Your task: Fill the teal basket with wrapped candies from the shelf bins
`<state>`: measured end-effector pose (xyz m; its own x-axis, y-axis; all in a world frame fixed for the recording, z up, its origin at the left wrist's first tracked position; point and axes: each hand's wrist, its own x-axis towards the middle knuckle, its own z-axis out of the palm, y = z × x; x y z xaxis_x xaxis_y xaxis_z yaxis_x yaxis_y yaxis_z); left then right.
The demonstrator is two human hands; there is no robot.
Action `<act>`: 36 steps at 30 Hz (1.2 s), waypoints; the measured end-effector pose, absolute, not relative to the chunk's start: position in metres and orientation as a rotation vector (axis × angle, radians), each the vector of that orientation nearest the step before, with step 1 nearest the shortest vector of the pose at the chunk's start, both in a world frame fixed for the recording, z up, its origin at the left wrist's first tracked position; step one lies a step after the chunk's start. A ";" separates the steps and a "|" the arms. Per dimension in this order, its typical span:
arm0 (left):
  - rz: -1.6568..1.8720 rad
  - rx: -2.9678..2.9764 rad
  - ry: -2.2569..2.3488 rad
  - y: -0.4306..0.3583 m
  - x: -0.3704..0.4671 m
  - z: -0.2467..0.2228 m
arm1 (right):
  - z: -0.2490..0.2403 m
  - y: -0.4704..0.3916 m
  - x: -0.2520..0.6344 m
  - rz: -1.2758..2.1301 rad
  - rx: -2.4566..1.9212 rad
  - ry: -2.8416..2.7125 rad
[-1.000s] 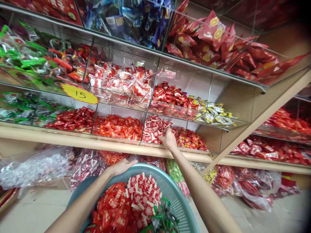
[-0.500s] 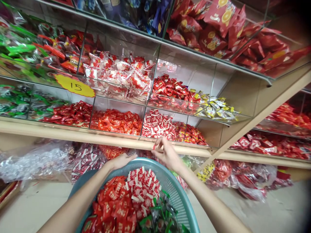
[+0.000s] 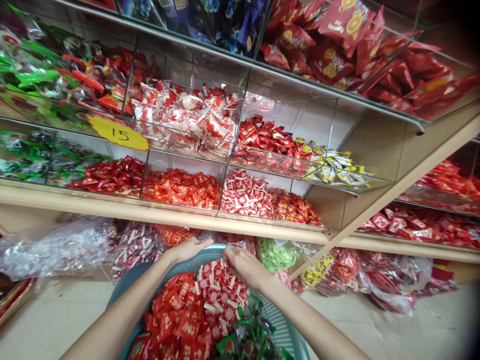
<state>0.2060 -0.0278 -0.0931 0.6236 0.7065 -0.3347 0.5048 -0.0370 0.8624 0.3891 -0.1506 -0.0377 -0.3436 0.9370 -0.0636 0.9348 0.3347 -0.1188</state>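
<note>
A teal plastic basket (image 3: 298,345) stands in front of me with wrapped sweets in it. Orange-red packets (image 3: 176,310) lie on its left, red-and-white sweets (image 3: 221,295) at its far side, and green-wrapped sweets (image 3: 255,332) near its right side. My left hand (image 3: 187,249) is closed over the far left rim. Beside it, my right hand (image 3: 243,265) is at the far right rim, at the edge of the red-and-white sweets. Its fingers are curled and their tips are hidden, so I cannot see what they hold.
Beyond the basket, a wooden-edged shelf (image 3: 161,216) carries clear compartments of sweets, including red-and-white ones (image 3: 245,195) and orange-red packets (image 3: 183,189). A yellow tag (image 3: 119,133) reads 15. Bagged sweets (image 3: 277,254) and a clear plastic bag (image 3: 60,247) lie below, above the tiled floor.
My right hand has come down and left from the shelf edge, where it pinched a small red item, to the basket's rim. My left hand stays on the rim.
</note>
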 end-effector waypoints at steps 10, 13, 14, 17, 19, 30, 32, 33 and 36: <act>0.185 1.694 0.996 -0.025 0.204 -0.096 | -0.037 -0.152 0.384 0.137 -1.725 -2.516; 0.194 1.709 0.964 -0.026 0.204 -0.091 | -0.018 -0.144 0.390 0.130 -1.616 -2.340; 0.206 1.705 0.942 -0.027 0.204 -0.090 | -0.009 -0.139 0.394 0.100 -1.588 -2.276; 0.222 1.690 0.935 -0.028 0.203 -0.088 | 0.015 -0.116 0.411 -0.036 -1.544 -2.113; 0.209 1.707 0.976 -0.029 0.203 -0.089 | 0.027 -0.097 0.426 -0.139 -1.575 -2.054; 0.215 1.719 1.014 -0.025 0.203 -0.097 | 0.039 -0.036 0.452 -0.324 -1.860 -2.275; 0.223 1.720 1.020 -0.026 0.203 -0.095 | 0.038 -0.032 0.452 -0.328 -1.883 -2.277; 0.221 1.713 1.019 -0.027 0.203 -0.093 | 0.037 -0.030 0.452 -0.331 -1.889 -2.278; 0.197 1.702 1.020 -0.029 0.204 -0.088 | 0.033 -0.027 0.454 -0.338 -1.890 -2.270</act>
<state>0.2036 -0.0289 -0.0884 0.6170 0.7063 -0.3471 0.5259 -0.0420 0.8495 0.4538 -0.0266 0.0329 -0.1834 0.9449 0.2712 0.9829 0.1719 0.0658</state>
